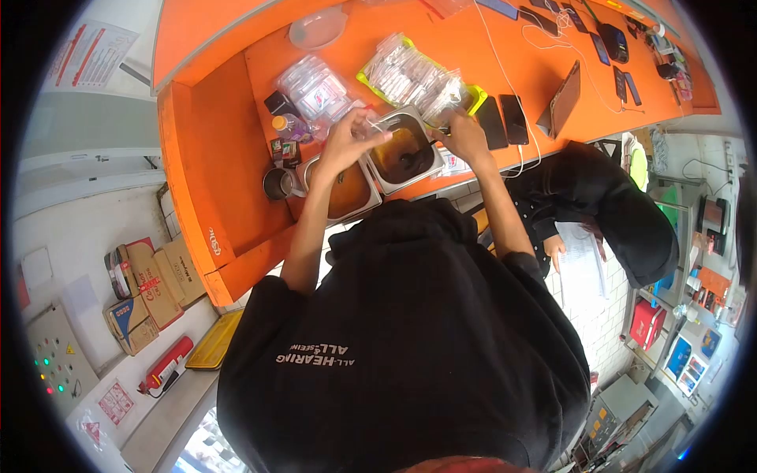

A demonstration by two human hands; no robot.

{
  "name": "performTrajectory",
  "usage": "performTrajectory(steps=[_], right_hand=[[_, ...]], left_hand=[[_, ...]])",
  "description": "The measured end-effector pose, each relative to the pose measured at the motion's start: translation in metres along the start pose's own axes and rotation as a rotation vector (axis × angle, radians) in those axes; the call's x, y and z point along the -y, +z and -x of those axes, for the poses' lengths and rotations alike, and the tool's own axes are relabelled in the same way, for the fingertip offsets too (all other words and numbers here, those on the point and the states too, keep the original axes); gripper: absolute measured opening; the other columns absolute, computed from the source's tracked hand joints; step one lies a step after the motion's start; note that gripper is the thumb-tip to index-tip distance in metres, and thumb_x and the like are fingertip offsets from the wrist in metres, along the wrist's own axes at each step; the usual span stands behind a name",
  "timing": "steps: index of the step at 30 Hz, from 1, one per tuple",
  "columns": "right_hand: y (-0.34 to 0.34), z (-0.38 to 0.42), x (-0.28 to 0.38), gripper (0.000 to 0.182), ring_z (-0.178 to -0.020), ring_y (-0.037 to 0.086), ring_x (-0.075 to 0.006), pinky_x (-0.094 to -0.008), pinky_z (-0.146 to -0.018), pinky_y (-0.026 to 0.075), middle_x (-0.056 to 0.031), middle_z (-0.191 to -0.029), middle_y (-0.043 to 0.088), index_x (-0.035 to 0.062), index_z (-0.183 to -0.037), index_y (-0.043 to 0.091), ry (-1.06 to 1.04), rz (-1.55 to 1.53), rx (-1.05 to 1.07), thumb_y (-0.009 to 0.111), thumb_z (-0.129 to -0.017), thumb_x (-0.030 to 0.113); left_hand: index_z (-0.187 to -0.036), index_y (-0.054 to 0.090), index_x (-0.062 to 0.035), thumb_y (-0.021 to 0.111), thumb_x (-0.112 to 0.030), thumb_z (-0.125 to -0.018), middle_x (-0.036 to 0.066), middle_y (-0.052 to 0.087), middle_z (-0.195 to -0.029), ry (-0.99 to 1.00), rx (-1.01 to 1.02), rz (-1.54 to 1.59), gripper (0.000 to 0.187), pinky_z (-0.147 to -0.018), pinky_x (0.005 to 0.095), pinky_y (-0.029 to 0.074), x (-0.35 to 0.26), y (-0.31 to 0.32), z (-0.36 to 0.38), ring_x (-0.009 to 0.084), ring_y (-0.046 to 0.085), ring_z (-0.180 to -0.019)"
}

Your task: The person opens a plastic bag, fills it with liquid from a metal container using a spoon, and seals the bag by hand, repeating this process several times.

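Note:
My left hand [352, 143] is closed on a small clear plastic bag [375, 125], held above the edge of a steel pan [436, 163]. The pan holds a dark brown and orange sauce [393, 150]. At the pan's right rim, my right hand [464, 139] has its fingers curled around what looks like a dark handle, partly hidden; it reaches towards the sauce. A second steel pan [364, 206] with an orange-brown content sits to the left, under my left forearm. Just beyond my hands stands a yellow-green basket [478, 96] full of small filled packets [410, 72].
Left on the orange counter [260, 150] are stacked plastic packs [315, 85], a bottle [290, 126] and a metal cup [277, 184]. Phones [514, 120] and a tablet [561, 98] stand right, with a white cable. A person in black [599, 197] holds papers [581, 256] beside me.

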State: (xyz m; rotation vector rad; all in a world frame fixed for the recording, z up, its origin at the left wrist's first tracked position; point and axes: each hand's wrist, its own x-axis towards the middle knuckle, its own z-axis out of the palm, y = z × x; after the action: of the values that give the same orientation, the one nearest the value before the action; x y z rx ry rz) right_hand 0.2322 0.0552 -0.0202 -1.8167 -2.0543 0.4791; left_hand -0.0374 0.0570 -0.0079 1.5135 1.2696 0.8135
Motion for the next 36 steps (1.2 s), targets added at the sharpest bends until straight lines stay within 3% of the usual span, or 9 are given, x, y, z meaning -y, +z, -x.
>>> performTrajectory(steps=[3, 6, 8, 12, 20, 24, 29, 31, 36], right_hand=[[-0.004, -0.008, 0.002, 0.039, -0.093, 0.068, -0.035, -0.046, -0.08, 0.054, -0.017, -0.091, 0.07, 0.0035, -0.096, 0.068, 0.031, 0.149, 0.402, 0.079, -0.078, 0.036], [0.012, -0.003, 0.003, 0.035, -0.09, 0.069, -0.0347, -0.0449, -0.077, 0.055, -0.0169, -0.089, 0.071, 0.0037, -0.093, 0.07, -0.094, 0.238, 0.337, 0.079, -0.078, 0.034], [0.016, -0.001, 0.006, 0.034, -0.088, 0.069, -0.0338, -0.0448, -0.078, 0.055, -0.0165, -0.089, 0.071, 0.0074, -0.096, 0.072, -0.142, 0.26, 0.393, 0.078, -0.078, 0.035], [0.022, 0.012, 0.004, 0.027, -0.085, 0.069, -0.0325, -0.0439, -0.078, 0.054, -0.0156, -0.089, 0.071, 0.0133, -0.102, 0.075, -0.296, 0.254, 0.507, 0.074, -0.081, 0.03], [0.032, 0.059, 0.012, 0.019, -0.084, 0.069, -0.0317, -0.0421, -0.073, 0.056, -0.0168, -0.088, 0.068, 0.0068, -0.099, 0.07, -0.344, 0.245, 0.396, 0.053, -0.089, 0.007], [0.025, 0.068, 0.015, 0.023, -0.083, 0.068, -0.0329, -0.043, -0.073, 0.056, -0.0172, -0.093, 0.065, 0.0079, -0.106, 0.065, -0.154, 0.302, 0.2, 0.055, -0.085, 0.004], [0.042, 0.088, -0.002, 0.028, -0.086, 0.067, -0.0332, -0.0427, -0.072, 0.056, -0.0177, -0.092, 0.063, 0.0088, -0.109, 0.066, -0.284, 0.222, 0.16, 0.054, -0.084, 0.004], [0.033, 0.091, 0.003, 0.031, -0.087, 0.067, -0.0331, -0.0428, -0.073, 0.054, -0.0181, -0.091, 0.062, 0.0084, -0.113, 0.066, -0.295, 0.212, 0.204, 0.053, -0.085, 0.004], [0.025, 0.088, 0.009, 0.025, -0.079, 0.068, -0.0336, -0.0431, -0.069, 0.056, -0.0189, -0.092, 0.061, 0.0052, -0.108, 0.065, -0.089, 0.304, 0.166, 0.053, -0.086, 0.003]], left_hand=[[-0.105, 0.063, -0.003, 0.088, -0.041, -0.068, 0.01, 0.065, -0.098, 0.094, -0.043, -0.143, 0.058, -0.081, 0.0348, 0.049, 0.026, 0.001, -0.025, 0.0216, 0.062, -0.091], [-0.106, 0.062, -0.0017, 0.086, -0.048, -0.068, 0.016, 0.063, -0.109, 0.164, 0.217, -0.353, 0.064, -0.087, 0.038, 0.049, 0.04, -0.002, -0.05, 0.0255, 0.062, -0.102], [-0.109, 0.064, 0.0012, 0.084, -0.052, -0.067, 0.02, 0.063, -0.113, -0.083, 0.47, -0.312, 0.071, -0.09, 0.0391, 0.05, 0.03, -0.001, -0.06, 0.0292, 0.061, -0.106], [-0.113, 0.066, 0.0021, 0.084, -0.052, -0.067, 0.018, 0.068, -0.101, 0.005, 0.396, -0.388, 0.073, -0.086, 0.0359, 0.05, 0.032, 0.003, -0.069, 0.0265, 0.064, -0.094], [-0.105, 0.071, -0.0024, 0.082, -0.05, -0.073, 0.012, 0.069, -0.092, -0.157, 0.601, -0.161, 0.059, -0.076, 0.0324, 0.049, 0.021, 0.014, -0.06, 0.0196, 0.062, -0.087], [-0.099, 0.072, -0.0031, 0.082, -0.05, -0.073, 0.012, 0.066, -0.094, -0.173, 0.585, -0.114, 0.055, -0.078, 0.032, 0.047, 0.006, 0.019, -0.045, 0.0206, 0.061, -0.091], [-0.099, 0.072, -0.0035, 0.082, -0.051, -0.072, 0.014, 0.063, -0.102, -0.116, 0.554, -0.133, 0.055, -0.083, 0.0334, 0.047, -0.004, 0.02, -0.042, 0.0223, 0.059, -0.099], [-0.099, 0.073, -0.0077, 0.08, -0.044, -0.078, 0.005, 0.062, -0.094, -0.053, 0.548, -0.138, 0.042, -0.071, 0.0291, 0.045, 0.0, 0.022, -0.042, 0.0136, 0.059, -0.082], [-0.1, 0.073, -0.006, 0.079, -0.046, -0.079, 0.007, 0.061, -0.097, -0.08, 0.526, -0.152, 0.045, -0.071, 0.029, 0.046, 0.002, 0.025, -0.042, 0.0136, 0.059, -0.084]])
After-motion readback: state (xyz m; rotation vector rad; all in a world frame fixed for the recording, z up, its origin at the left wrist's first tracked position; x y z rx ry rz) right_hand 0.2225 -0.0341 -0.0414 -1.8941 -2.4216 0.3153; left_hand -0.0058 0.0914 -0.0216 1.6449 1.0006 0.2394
